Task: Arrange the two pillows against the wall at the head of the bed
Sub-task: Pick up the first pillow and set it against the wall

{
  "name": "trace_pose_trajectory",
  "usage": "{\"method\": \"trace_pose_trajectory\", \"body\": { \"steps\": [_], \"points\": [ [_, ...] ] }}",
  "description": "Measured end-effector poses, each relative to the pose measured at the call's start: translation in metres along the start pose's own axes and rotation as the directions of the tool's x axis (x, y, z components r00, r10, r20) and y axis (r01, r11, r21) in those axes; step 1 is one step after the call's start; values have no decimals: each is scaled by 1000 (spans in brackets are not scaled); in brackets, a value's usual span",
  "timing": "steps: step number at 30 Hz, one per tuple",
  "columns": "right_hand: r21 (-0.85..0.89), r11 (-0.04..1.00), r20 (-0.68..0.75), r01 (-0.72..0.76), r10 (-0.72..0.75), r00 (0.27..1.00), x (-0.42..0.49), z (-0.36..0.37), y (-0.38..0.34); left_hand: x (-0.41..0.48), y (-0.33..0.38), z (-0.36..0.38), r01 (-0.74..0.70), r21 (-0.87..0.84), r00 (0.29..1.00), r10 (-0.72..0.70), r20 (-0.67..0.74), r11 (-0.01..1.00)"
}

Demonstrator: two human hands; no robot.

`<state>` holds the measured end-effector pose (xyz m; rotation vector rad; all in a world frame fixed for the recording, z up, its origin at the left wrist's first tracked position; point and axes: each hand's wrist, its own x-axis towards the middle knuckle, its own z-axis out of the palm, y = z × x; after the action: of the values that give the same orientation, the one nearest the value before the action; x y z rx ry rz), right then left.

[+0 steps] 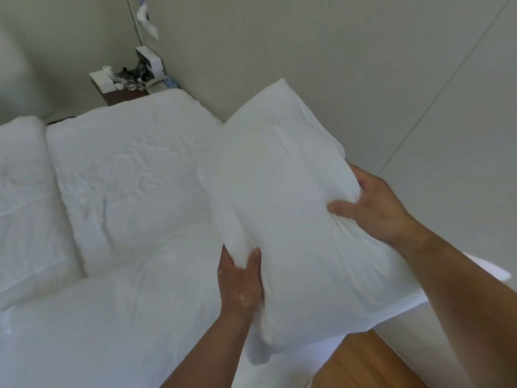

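I hold a white pillow (pixel 282 197) up over the right side of the bed (pixel 112 317), near the grey wall (pixel 321 60). My left hand (pixel 240 284) pinches its lower left edge. My right hand (pixel 372 205) grips its right side, bunching the fabric. A second white pillow (pixel 131 175) lies flat on the bed to the left, its far end close to the wall. Another white cushion or folded duvet (pixel 25 197) lies at the far left.
A small dark bedside table (pixel 123 97) in the far corner carries white boxes (pixel 102 81) and small clutter. A cord with tissue hangs on the wall above it. Wooden floor (pixel 372 365) shows at the lower right between bed and wall.
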<state>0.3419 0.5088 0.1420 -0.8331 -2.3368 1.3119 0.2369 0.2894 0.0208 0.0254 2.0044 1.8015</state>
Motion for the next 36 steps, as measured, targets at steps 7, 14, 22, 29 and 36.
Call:
{"method": "trace_pose_trajectory", "body": {
  "steps": [7, 14, 22, 29, 36],
  "points": [
    [-98, 995, 3, 27, -27, 1000, 15, -82, 44, -14, -18, 104, 114, -48, 987, -107, 122, 992],
    [-248, 967, 76, 66, -48, 996, 70, -118, 120, 8, -56, 203, 221, -35, 973, -218, 71, 975],
    [-317, 941, 244, 116, -38, 969, 136, -93, 224, 52, -131, 258, 341, 23, 939, -340, -49, 940],
    [-420, 903, 284, 90, 37, 958, 141, -80, 307, 78, -182, 271, 579, 157, 784, -599, 161, 800],
    [-419, 906, 235, -62, 174, 956, 129, -93, 346, 116, -164, 275, 594, 422, 704, -697, 139, 685]
  ]
}}
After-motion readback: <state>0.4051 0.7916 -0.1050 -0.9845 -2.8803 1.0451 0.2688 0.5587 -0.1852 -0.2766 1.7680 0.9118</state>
